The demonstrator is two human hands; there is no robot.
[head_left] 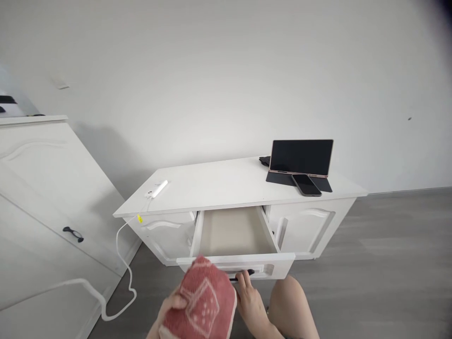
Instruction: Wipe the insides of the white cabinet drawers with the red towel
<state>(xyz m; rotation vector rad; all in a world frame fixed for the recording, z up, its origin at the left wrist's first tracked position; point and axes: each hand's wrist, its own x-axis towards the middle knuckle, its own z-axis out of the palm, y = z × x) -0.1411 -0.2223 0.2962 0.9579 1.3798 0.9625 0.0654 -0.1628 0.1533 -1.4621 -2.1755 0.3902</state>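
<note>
A pinkish-red cloth (215, 289) with white line patterns and a pale edge, looking like a folded towel, is gripped at its left side by my left hand (172, 303). It hangs in front of the left part of an open drawer (233, 230). Bare beige bottom shows inside the drawer. My right hand (250, 303) has its fingers hooked over the black drawer handle (251, 271) on the white front. The cloth covers part of that front and comes close to my right fingers.
The drawer belongs to a white cabinet (212, 183) against the wall. On top are a propped tablet (301, 156), a phone (306, 185), a dark item (264, 161) and a white device (156, 189). A white cable (131, 282) hangs left, beside a wardrobe (45, 188). My knee (291, 301) is close to the drawer.
</note>
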